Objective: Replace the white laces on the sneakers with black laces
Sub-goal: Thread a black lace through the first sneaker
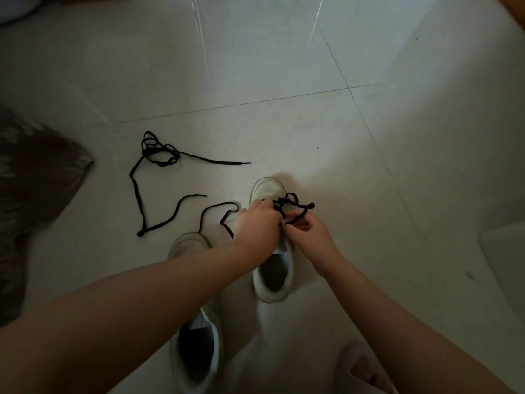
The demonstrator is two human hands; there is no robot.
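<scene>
Two white sneakers stand on the tiled floor, toes pointing away. Over the right sneaker (273, 280) both hands work a black lace (295, 204). My left hand (257, 226) has its fingers curled at the eyelets and covers them. My right hand (305, 231) pinches a strand of that lace, which loops above the toe. Another stretch of this lace trails left across the floor. The left sneaker (196, 354) sits nearer, partly under my left forearm, with no lace visible in it. A second black lace (147, 177) lies loose and tangled on the floor to the left.
A dark patterned cloth (31, 194) lies at the left edge. My foot in a light slipper (366, 368) shows at the bottom right. A pale flat object (505, 251) sits at the right edge. Light floor tiles stretch beyond the shoes.
</scene>
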